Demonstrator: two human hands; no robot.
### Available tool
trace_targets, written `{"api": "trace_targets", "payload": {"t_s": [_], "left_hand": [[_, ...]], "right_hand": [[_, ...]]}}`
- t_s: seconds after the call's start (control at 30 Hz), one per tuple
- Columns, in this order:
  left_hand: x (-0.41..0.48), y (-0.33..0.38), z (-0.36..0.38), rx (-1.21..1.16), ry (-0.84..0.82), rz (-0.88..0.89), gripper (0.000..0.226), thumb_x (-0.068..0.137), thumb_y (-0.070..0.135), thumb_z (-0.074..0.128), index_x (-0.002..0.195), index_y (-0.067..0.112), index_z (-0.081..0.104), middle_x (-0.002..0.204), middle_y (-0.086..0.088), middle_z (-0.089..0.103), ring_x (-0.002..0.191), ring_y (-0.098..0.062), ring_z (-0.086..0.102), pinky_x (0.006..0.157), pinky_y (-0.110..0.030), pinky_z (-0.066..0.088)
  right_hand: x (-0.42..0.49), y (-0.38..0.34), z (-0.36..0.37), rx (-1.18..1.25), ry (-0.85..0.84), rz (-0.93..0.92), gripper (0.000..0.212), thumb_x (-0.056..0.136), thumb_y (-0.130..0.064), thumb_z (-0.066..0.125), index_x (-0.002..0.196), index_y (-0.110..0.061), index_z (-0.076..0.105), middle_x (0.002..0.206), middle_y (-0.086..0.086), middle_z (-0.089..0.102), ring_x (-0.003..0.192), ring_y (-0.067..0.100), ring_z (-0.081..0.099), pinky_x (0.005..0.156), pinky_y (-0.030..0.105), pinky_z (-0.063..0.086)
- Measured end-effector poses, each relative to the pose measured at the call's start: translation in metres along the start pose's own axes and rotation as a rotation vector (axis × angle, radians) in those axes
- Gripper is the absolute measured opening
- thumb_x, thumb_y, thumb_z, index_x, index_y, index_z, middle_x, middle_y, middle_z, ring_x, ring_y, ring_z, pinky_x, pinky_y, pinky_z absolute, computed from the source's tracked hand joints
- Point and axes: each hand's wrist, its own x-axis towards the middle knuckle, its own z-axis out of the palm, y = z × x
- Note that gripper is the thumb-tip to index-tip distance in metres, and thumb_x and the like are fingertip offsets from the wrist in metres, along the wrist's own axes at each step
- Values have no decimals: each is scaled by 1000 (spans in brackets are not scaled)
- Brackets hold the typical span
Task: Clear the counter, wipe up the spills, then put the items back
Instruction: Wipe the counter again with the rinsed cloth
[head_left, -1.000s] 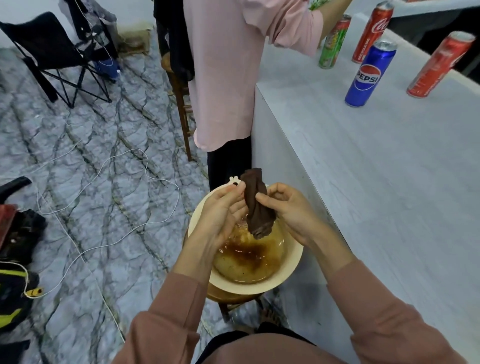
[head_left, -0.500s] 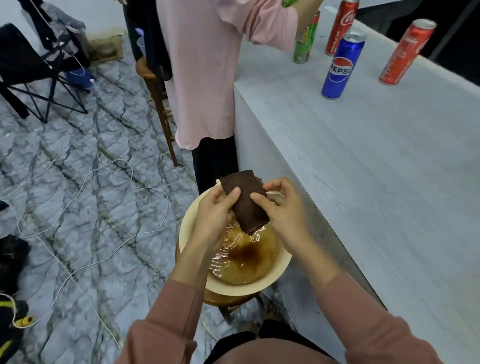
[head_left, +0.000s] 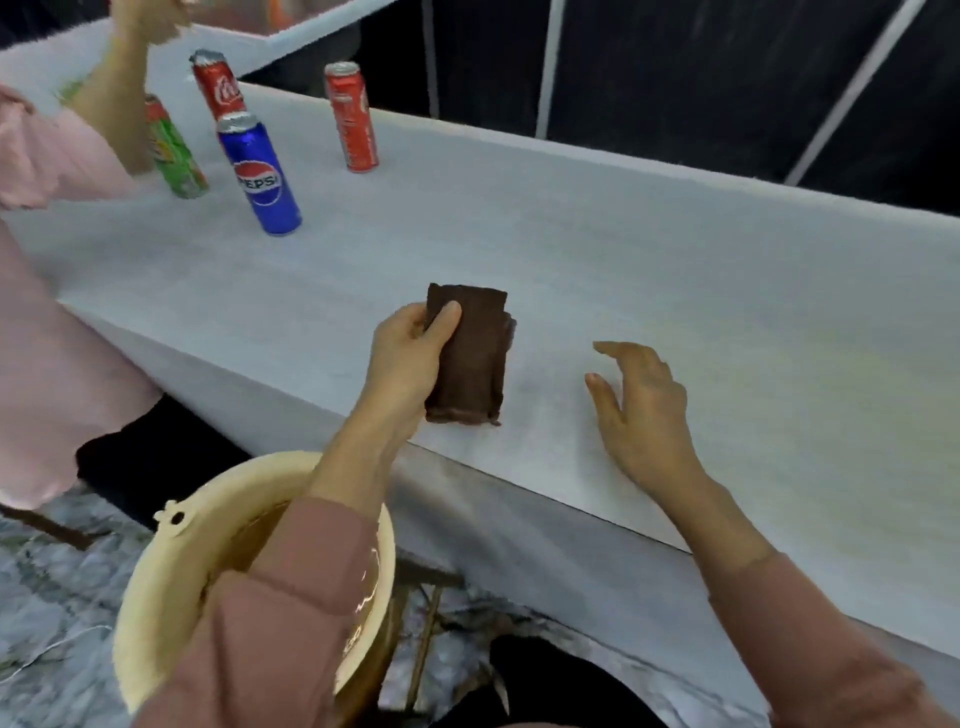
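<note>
Left hand (head_left: 410, 358) clamps the folded cloth (head_left: 470, 358) flat on the tabletop (head_left: 675, 249); right hand (head_left: 641, 400) hovers spread, empty. Risk: the damp cloth smears residue, or a sweep topples the cans (head_left: 260, 176).

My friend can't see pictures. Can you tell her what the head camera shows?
A person's left hand holds a folded brown cloth on a white counter, right hand open beside it. Four soda cans stand farther back.
</note>
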Motion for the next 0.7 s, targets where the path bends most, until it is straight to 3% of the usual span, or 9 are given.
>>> {"api": "trace_targets", "payload": {"t_s": [0.1, 0.2, 0.3, 0.37, 0.43, 0.5, 0.57, 0.7], "left_hand": [[18, -23, 22, 782, 115, 227, 46, 92, 27, 60, 132, 10, 48, 130, -11, 53, 120, -30, 49, 97, -40, 42], [7, -42, 39, 942, 62, 471, 43, 97, 26, 49, 136, 8, 45, 135, -14, 50, 122, -33, 45, 100, -44, 37], [3, -63, 53, 1147, -117, 404, 56, 102, 35, 32, 147, 3, 27, 155, -17, 25, 142, -32, 24, 114, -44, 24], [8, -66, 59, 1232, -142, 357, 58, 102, 32, 27, 149, 1, 17, 160, -18, 4, 147, -30, 3, 120, -43, 7], [13, -58, 65, 1293, -129, 373, 55, 98, 26, 32, 143, -5, 26, 159, -22, -1, 147, -32, -4, 118, -44, -6], [22, -46, 68, 1250, -159, 352, 47, 96, 21, 37, 135, -6, 38, 159, -21, 6, 147, -33, 3, 119, -46, -1], [25, -44, 61, 1095, -233, 330, 49, 96, 18, 36, 143, 3, 32, 160, -11, 8, 147, -27, 9, 120, -44, 10], [10, -66, 48, 1043, -172, 524, 57, 95, 15, 28, 151, 16, 23, 160, -2, 16, 148, -16, 5, 121, -39, 5]], "right_hand": [[-14, 59, -37, -206, 31, 119, 38, 96, -31, 52, 130, -14, 51, 132, 10, 53, 120, 32, 50, 100, 47, 32], [-31, 100, -60, -324, 19, 201, 49, 95, -49, 41, 132, -18, 47, 138, 7, 48, 130, 27, 41, 106, 53, 24], [-39, 113, -62, -405, -36, 207, 59, 93, -58, 28, 139, -23, 39, 149, 4, 37, 140, 22, 28, 110, 59, 15], [-37, 113, -59, -426, -71, 211, 60, 96, -59, 24, 143, -24, 34, 154, 2, 29, 144, 19, 20, 112, 59, 9], [-36, 112, -59, -426, -88, 228, 61, 97, -58, 22, 146, -23, 30, 156, 1, 24, 146, 18, 14, 114, 59, 5], [-36, 112, -59, -425, -98, 234, 62, 96, -58, 22, 147, -23, 28, 157, 1, 22, 147, 18, 12, 114, 59, 3], [-37, 113, -61, -431, -106, 229, 63, 96, -58, 20, 147, -22, 27, 158, 1, 22, 147, 19, 12, 114, 59, 3], [-35, 111, -61, -436, -139, 233, 64, 96, -59, 16, 149, -22, 24, 159, 1, 17, 148, 20, 7, 115, 58, 0]]}}
